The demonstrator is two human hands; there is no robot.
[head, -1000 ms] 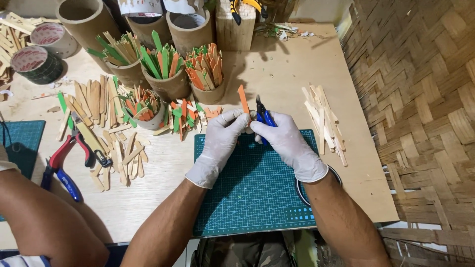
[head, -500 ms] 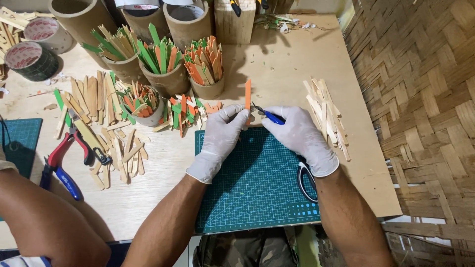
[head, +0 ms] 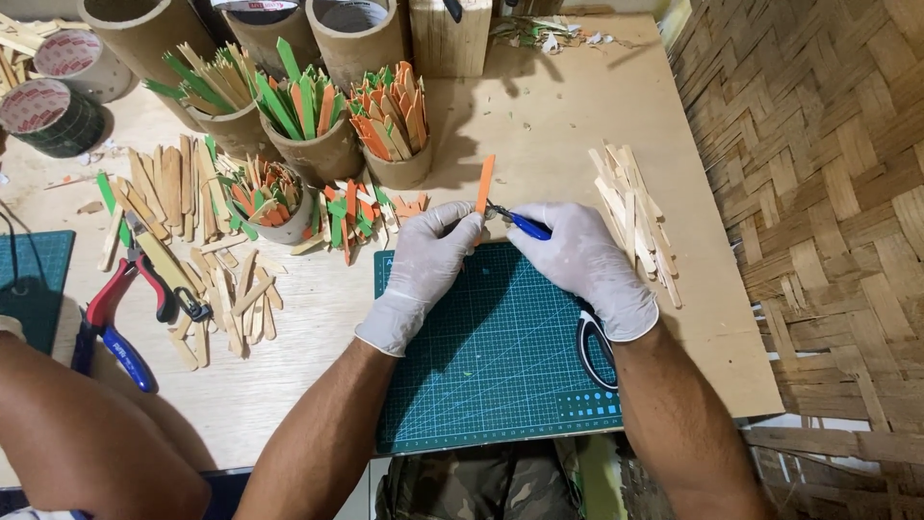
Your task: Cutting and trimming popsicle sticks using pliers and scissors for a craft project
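Note:
Both my hands wear white gloves and meet at the far edge of a green cutting mat [head: 491,366]. My left hand [head: 423,265] pinches an orange wooden stick [head: 484,185] that stands nearly upright. My right hand [head: 587,265] holds a small blue-handled cutter [head: 520,223], its metal tip touching the stick's lower part. Black-handled scissors [head: 595,349] lie on the mat beside my right wrist, partly hidden by it.
Cardboard cups of green and orange sticks [head: 390,116] stand behind the mat. Plain wooden sticks [head: 635,221] lie to the right, more sticks and red-and-blue pliers [head: 120,308] to the left. Tape rolls [head: 48,111] sit far left. Another person's arm [head: 87,433] is at lower left.
The orange stick has turned more upright in my left hand, and the blue cutter has dropped from upright to lie low with its tip at the stick.

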